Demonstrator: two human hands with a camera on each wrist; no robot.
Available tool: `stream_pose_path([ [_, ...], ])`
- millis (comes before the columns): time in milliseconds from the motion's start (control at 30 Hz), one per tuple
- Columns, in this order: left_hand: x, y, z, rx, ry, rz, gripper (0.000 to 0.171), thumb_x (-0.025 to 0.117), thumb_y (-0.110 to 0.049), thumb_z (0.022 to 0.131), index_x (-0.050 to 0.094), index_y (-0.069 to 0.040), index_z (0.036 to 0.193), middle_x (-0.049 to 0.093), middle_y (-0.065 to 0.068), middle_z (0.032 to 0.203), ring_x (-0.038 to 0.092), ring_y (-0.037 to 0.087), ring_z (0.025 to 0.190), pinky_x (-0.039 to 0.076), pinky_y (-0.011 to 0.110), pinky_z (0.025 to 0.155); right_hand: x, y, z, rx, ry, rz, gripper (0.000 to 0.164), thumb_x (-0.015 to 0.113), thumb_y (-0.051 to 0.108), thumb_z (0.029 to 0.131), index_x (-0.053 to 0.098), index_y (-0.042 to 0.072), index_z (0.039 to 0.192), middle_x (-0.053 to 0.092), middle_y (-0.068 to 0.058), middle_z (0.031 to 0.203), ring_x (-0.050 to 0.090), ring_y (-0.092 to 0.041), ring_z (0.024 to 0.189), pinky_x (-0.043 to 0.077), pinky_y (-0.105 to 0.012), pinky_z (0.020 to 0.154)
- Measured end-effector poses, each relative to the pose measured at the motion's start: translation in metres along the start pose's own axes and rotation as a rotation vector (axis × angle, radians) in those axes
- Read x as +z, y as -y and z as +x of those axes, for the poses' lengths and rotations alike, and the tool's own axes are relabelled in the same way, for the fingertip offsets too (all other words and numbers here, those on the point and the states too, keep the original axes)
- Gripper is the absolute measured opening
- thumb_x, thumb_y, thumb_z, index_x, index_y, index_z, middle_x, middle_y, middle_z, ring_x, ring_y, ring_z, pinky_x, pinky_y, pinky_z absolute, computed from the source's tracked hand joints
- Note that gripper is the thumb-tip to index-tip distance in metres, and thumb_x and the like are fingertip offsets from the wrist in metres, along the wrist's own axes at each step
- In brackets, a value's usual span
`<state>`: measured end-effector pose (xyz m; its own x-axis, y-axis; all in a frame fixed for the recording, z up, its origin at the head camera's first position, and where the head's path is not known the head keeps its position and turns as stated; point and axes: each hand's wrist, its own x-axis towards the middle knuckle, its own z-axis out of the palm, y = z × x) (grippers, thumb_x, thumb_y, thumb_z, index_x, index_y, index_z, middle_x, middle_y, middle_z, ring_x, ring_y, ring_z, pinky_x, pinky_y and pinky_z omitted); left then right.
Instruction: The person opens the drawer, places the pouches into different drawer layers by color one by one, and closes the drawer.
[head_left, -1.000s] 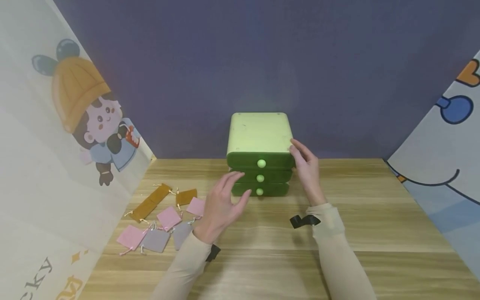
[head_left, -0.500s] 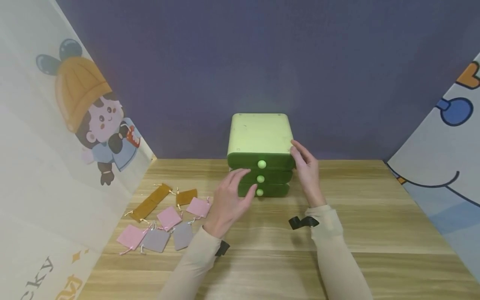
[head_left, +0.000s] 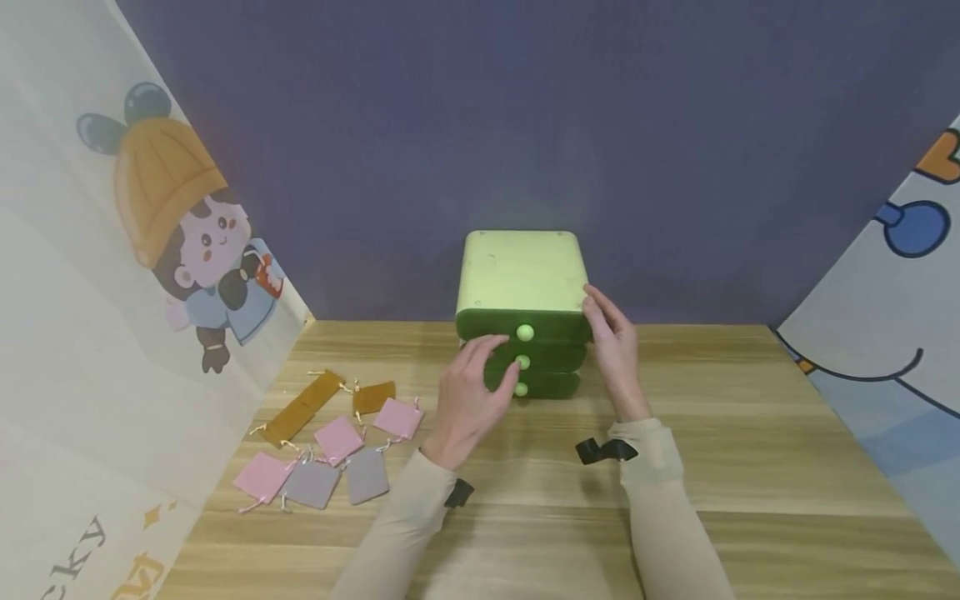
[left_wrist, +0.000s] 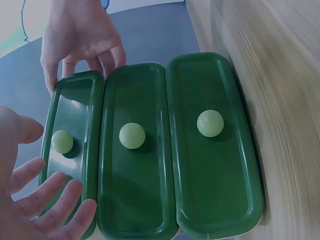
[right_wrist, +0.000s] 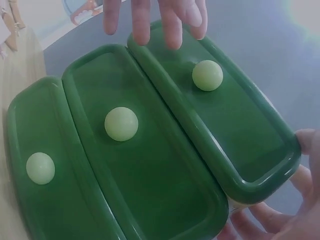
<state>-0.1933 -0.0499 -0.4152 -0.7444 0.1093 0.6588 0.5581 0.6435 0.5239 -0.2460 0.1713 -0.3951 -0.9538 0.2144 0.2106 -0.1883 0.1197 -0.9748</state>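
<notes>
A small drawer cabinet (head_left: 523,271) with a pale green shell stands against the back wall. Its three dark green drawers are all closed, each with a round pale knob. My right hand (head_left: 617,358) holds the cabinet's right side by the top drawer, thumb and fingers around that end. Just in front of the drawers is my left hand (head_left: 468,404), fingers spread and slightly bent. In the left wrist view its thumb and fingers lie either side of the top knob (left_wrist: 62,142), apart from it. Nothing is in the left hand.
Several small drawstring pouches lie on the wooden table (head_left: 712,517) left of the cabinet: brown pouches (head_left: 373,397), pink pouches (head_left: 339,439) and grey pouches (head_left: 367,476). A dark blue wall (head_left: 675,167) rises behind, and cartoon-printed panels (head_left: 60,350) flank both sides.
My left hand has moved right and slightly forward, its fingertips coming closer to the knobs. The right hand has kept its place on the cabinet's side. The drawers have stayed closed.
</notes>
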Motion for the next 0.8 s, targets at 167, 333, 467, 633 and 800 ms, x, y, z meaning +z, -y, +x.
stream_pose_path([
  [167, 0.003, 0.0, 0.002, -0.017, 0.0, -0.005, 0.041, 0.075, -0.028, 0.097, 0.069, -0.009, 0.133, 0.073, 0.011, 0.131, 0.074, 0.03, 0.108, 0.061, 0.041, 0.092, -0.001, 0.0, -0.001, 0.012, 0.016, 0.007, 0.052, 0.055, 0.051, 0.109, 0.056, 0.029, 0.156, 0.048, 0.007, 0.166, 0.051, -0.015, 0.138, 0.045, -0.026, 0.094],
  [333, 0.004, -0.001, 0.003, -0.022, 0.0, -0.001, 0.041, 0.075, -0.028, 0.097, 0.069, -0.009, 0.134, 0.073, 0.011, 0.131, 0.073, 0.029, 0.107, 0.061, 0.041, 0.092, -0.002, 0.002, -0.002, 0.028, 0.034, 0.013, 0.053, 0.055, 0.052, 0.109, 0.054, 0.03, 0.157, 0.047, 0.006, 0.167, 0.05, -0.017, 0.142, 0.046, -0.027, 0.096],
  [467, 0.005, -0.002, 0.004, -0.015, 0.012, 0.01, 0.042, 0.074, -0.03, 0.098, 0.068, -0.009, 0.135, 0.073, 0.01, 0.132, 0.073, 0.027, 0.108, 0.061, 0.04, 0.093, -0.004, 0.003, -0.001, 0.038, 0.053, 0.011, 0.055, 0.056, 0.053, 0.108, 0.053, 0.029, 0.158, 0.045, 0.005, 0.169, 0.047, -0.019, 0.149, 0.046, -0.028, 0.101],
  [633, 0.006, -0.001, 0.007, -0.025, 0.017, 0.014, 0.043, 0.075, -0.029, 0.098, 0.068, -0.009, 0.135, 0.073, 0.01, 0.132, 0.072, 0.025, 0.107, 0.061, 0.039, 0.091, -0.006, 0.006, -0.002, 0.061, 0.089, 0.006, 0.056, 0.055, 0.054, 0.108, 0.051, 0.03, 0.159, 0.045, 0.003, 0.169, 0.046, -0.019, 0.15, 0.046, -0.032, 0.108],
  [800, 0.009, -0.001, 0.012, -0.015, 0.026, 0.02, 0.042, 0.074, -0.029, 0.098, 0.068, -0.011, 0.136, 0.074, 0.009, 0.13, 0.072, 0.023, 0.103, 0.061, 0.037, 0.088, -0.007, 0.008, 0.0, 0.065, 0.097, 0.013, 0.057, 0.055, 0.053, 0.109, 0.051, 0.029, 0.16, 0.047, 0.001, 0.167, 0.049, -0.018, 0.143, 0.046, -0.032, 0.105],
])
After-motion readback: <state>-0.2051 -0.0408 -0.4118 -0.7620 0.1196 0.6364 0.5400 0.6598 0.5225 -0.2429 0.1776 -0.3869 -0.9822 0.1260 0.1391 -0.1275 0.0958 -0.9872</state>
